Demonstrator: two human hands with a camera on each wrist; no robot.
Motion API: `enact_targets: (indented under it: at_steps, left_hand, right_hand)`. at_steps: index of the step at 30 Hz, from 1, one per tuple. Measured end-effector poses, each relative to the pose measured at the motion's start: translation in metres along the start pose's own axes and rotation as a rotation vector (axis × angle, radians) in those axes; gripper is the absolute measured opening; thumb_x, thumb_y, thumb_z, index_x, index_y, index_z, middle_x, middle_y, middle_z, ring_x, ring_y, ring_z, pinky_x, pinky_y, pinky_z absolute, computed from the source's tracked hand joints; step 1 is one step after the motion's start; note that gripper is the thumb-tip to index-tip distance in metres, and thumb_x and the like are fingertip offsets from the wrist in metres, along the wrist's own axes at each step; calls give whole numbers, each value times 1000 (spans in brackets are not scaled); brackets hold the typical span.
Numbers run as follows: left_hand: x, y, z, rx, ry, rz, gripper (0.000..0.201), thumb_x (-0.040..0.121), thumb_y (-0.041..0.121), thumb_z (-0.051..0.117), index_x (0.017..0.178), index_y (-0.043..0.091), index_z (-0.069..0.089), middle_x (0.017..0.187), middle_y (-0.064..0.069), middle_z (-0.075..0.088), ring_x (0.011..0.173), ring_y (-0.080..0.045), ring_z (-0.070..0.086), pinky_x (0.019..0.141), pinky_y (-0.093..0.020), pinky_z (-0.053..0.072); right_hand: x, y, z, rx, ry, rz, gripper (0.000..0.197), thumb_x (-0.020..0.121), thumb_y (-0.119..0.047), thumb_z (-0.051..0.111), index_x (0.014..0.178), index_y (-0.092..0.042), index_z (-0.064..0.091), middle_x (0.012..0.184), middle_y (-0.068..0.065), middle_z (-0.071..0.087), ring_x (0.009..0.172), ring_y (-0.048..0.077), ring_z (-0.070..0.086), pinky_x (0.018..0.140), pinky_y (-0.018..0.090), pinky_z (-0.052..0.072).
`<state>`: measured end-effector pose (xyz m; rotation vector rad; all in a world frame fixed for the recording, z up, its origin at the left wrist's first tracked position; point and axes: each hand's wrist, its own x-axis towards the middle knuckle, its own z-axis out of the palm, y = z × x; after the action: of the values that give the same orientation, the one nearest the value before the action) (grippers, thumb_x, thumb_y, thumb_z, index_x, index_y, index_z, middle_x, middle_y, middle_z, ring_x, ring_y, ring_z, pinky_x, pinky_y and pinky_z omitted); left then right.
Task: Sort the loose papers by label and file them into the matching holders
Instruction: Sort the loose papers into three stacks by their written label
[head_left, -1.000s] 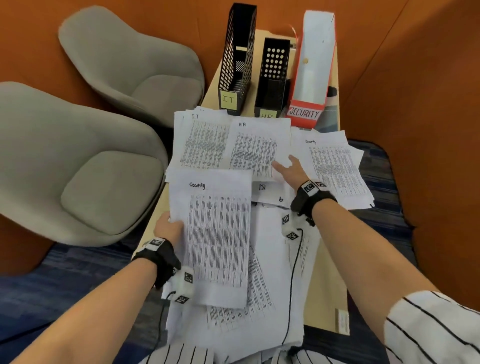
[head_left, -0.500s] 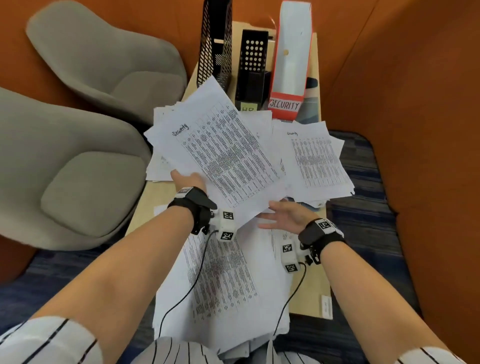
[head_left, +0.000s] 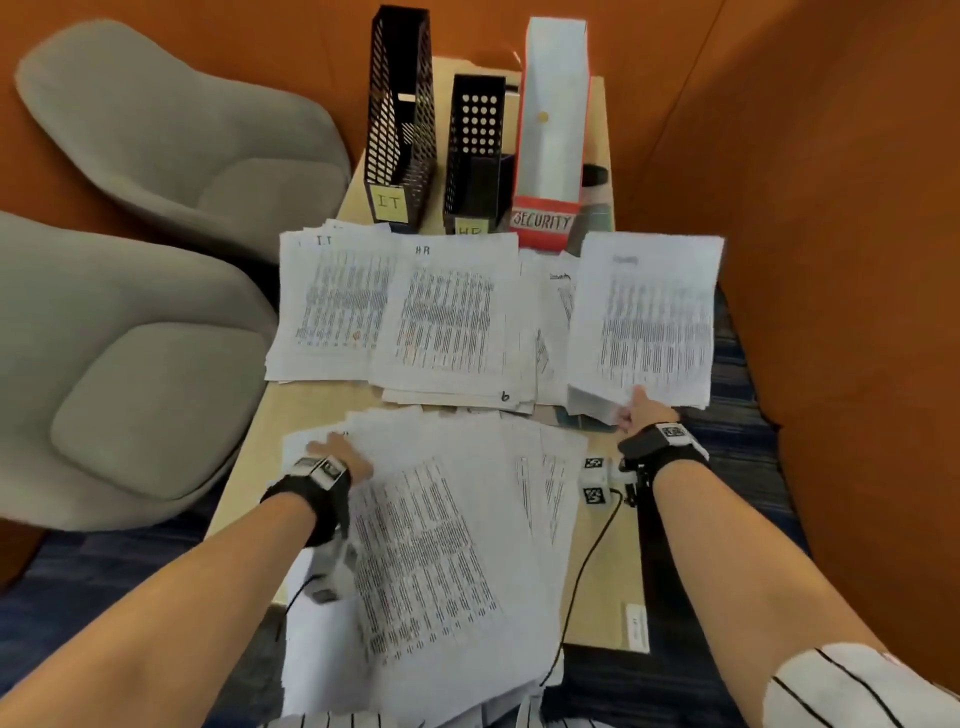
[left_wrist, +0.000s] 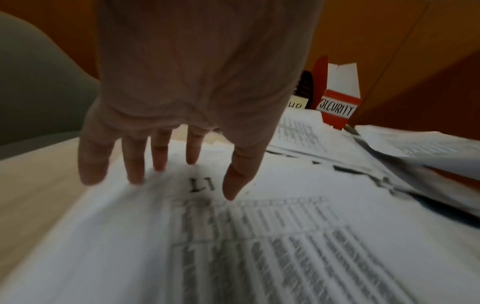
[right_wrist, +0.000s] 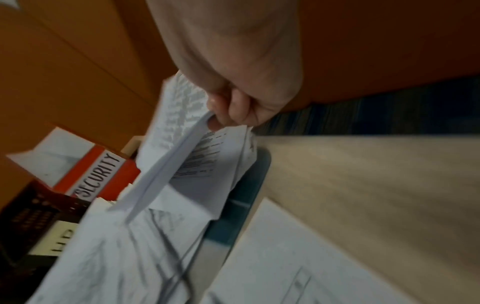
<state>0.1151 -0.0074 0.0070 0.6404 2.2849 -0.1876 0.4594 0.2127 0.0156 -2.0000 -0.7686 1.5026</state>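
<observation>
Three sorted paper piles lie across the table: an IT pile, an HR pile and a security pile at the right. My right hand pinches the near edge of a security sheet held just over that pile; the pinch shows in the right wrist view. My left hand hovers with straight, spread fingers over the unsorted stack, whose top sheet reads IT. Behind stand the IT holder, the HR holder and the red SECURITY holder.
Two grey chairs stand left of the narrow wooden table. Orange walls close in at the back and right. Sensor cables trail from both wrists over the papers.
The security sheet has passed from my left hand to my right and moved right over the security pile. My left hand has dropped back over the unsorted stack.
</observation>
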Motion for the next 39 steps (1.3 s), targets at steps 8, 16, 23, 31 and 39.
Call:
enact_targets:
  at_steps: [8,16,23,31,39]
  left_hand:
    - [-5,-53,28,-220,13,-113,77,77,17,69,140,7,25,139,-21,33,119,-39,48,88,-41,48]
    - [-22,-44,44,-532,125,150,27,88,-1,43,109,6,59,122,-14,57,112,-32,54,86,-33,44]
    - [-33,-63,62,-526,122,165,18,82,-1,56,85,16,61,100,-8,62,101,-31,61,75,-26,43]
    - [-45,-75,68,-276,389,115,39,80,-1,52,116,12,58,136,-14,36,123,-35,37,101,-38,39]
    - [-54,-52,79,-398,83,290,30,83,3,52,112,9,57,120,-15,45,102,-32,54,100,-34,43]
  right_hand:
    - [-5,-10,6,-696,-143,-228,48,97,-35,47,139,-11,44,142,15,47,130,33,45,106,36,36]
    - [-70,56,85,-794,-489,-272,45,81,-25,73,117,-13,49,101,11,57,88,24,62,74,35,50]
    - [-113,109,108,-993,-441,-395,58,91,-15,56,144,-3,34,148,16,40,135,31,40,110,33,32]
    - [-97,115,55,-694,-103,-322,40,94,-8,44,133,1,49,136,19,52,127,36,47,102,36,38]
    - [-93,128,57,-685,-207,-340,4,82,-4,53,84,-8,52,83,8,51,78,22,48,64,26,35]
